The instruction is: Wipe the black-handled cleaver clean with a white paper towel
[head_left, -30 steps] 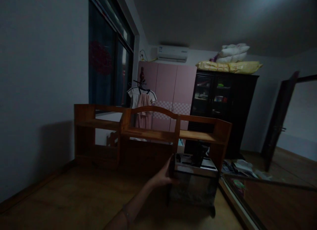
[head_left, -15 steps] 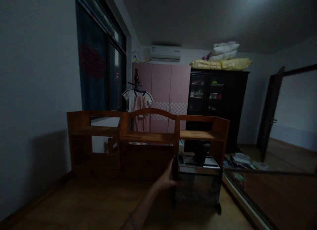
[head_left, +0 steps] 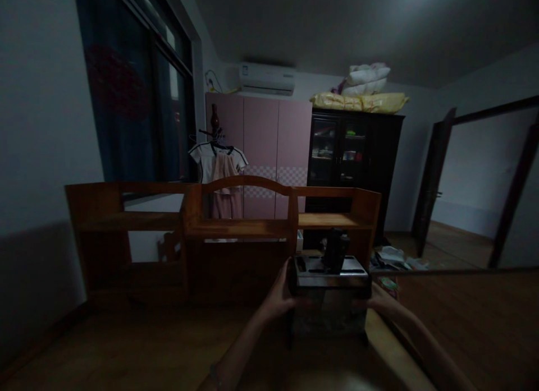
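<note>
A dark box with a slotted silvery top (head_left: 309,263) stands at the right of the wooden desk, its glossy front towards me; I cannot tell its exact kind. A black upright object (head_left: 336,251) sits on that top, too dim to name. My left hand (head_left: 281,294) grips the box's left side, thumb along the front. On the opposite side, my right hand (head_left: 379,299) holds it too, its fingers partly hidden behind the box. A band circles my left wrist.
A wooden shelf unit (head_left: 240,229) runs along the back of the desk (head_left: 168,346). Beyond it are hanging clothes (head_left: 219,166), a pink wardrobe (head_left: 261,133) and a dark cabinet (head_left: 379,155). Papers and bags (head_left: 393,257) lie on the floor at right, near an open door (head_left: 433,178).
My right hand has come into view and taken hold of the box's right side. The left hand stays on the box. The view has turned slightly, and the box appears a little further left.
</note>
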Motion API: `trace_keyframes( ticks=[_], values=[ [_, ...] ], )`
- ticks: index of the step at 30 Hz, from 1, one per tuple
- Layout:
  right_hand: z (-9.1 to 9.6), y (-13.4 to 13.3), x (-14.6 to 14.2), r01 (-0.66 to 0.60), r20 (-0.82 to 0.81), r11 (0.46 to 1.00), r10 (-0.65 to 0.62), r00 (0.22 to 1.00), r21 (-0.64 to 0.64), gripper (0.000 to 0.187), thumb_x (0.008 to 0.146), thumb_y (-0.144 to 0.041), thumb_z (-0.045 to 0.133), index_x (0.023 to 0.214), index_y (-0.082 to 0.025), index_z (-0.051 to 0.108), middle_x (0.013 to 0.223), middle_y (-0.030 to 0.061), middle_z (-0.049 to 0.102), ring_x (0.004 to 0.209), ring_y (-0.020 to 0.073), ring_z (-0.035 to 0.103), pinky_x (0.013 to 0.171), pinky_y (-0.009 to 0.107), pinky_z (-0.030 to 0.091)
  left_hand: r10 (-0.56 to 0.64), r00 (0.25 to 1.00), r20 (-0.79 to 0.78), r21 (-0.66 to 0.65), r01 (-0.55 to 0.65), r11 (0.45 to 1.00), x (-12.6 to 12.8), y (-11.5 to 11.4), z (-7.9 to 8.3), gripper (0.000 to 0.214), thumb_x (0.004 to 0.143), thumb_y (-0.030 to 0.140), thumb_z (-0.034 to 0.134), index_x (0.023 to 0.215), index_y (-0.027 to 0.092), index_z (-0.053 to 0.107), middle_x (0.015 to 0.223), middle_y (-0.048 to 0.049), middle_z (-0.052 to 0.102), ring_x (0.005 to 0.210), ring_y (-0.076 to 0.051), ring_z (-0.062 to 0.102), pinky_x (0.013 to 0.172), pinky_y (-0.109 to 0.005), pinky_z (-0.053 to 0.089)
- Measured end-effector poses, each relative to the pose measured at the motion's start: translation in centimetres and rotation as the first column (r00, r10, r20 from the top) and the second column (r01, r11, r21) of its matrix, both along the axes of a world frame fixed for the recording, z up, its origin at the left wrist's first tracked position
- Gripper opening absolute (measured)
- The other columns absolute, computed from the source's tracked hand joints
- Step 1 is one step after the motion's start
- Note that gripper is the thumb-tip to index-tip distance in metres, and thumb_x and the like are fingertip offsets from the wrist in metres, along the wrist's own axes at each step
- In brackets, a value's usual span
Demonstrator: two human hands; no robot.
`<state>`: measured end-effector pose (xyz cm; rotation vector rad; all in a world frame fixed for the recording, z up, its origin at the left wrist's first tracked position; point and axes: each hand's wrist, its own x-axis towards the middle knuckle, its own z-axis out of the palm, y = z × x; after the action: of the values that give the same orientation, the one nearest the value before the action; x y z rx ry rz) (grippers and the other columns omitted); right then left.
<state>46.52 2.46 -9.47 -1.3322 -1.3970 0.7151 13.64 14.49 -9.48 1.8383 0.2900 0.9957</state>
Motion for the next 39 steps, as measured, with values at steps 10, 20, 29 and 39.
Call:
trace_keyframes(
  ticks=[10, 20, 29, 39],
  values=[
    [0.8, 0.8, -12.6, -0.135, -0.046, 0.984, 0.141, 0.989, 0.121, 0.084, 0.054, -0.029, 0.087, 0.129, -0.024, 0.048, 0.132, 0.0125, 0.056, 0.125, 0.0319, 0.051, 0.107, 0.046, 0.039, -0.058, 0.998, 0.017, -0.09, 0.06, 0.994, -11.6, 0.8, 2.5, 0.109, 0.061, 0.022, 0.087, 0.15, 0.027, 0.025, 0.153, -0.0086, 0.033, 0.141, -0.03, 0.031, 0.116, -0.048, 0.026],
    [0.0, 9.0, -28.4, -0.3, -0.079, 0.937, 0.318, 0.945, 0.182, 0.088, 0.052, -0.024, 0.089, 0.125, -0.023, 0.041, 0.123, 0.0083, 0.06, 0.117, 0.0271, 0.056, 0.102, 0.042, 0.041, 0.317, 0.944, -0.086, -0.254, -0.329, 0.91, -28.9, 2.8, 2.4, 0.082, 0.055, 0.025, 0.09, 0.13, 0.019, 0.055, 0.124, -0.0084, 0.064, 0.129, -0.036, 0.047, 0.11, -0.057, 0.033],
    [-1.2, 13.9, -39.4, -0.338, -0.146, 0.92, 0.369, 0.918, 0.2, 0.09, 0.045, -0.027, 0.09, 0.121, -0.023, 0.043, 0.118, 0.0062, 0.062, 0.112, 0.0258, 0.059, 0.098, 0.041, 0.046, 0.492, 0.83, -0.264, -0.306, -0.556, 0.773, -39.7, 3.6, 3.9, 0.074, 0.048, 0.028, 0.091, 0.116, 0.014, 0.065, 0.12, -0.0121, 0.067, 0.12, -0.039, 0.055, 0.102, -0.049, 0.046],
    [-0.5, 15.3, -45.2, -0.348, -0.148, 0.92, 0.375, 0.915, 0.179, 0.091, 0.039, -0.027, 0.092, 0.118, -0.023, 0.046, 0.116, 0.0068, 0.062, 0.111, 0.0258, 0.058, 0.095, 0.039, 0.047, 0.495, 0.846, -0.196, -0.487, -0.522, 0.7, -43.3, 1.8, 5.1, 0.065, 0.046, 0.024, 0.091, 0.106, 0.014, 0.069, 0.107, -0.0117, 0.073, 0.106, -0.039, 0.064, 0.095, -0.051, 0.052]
  ],
)
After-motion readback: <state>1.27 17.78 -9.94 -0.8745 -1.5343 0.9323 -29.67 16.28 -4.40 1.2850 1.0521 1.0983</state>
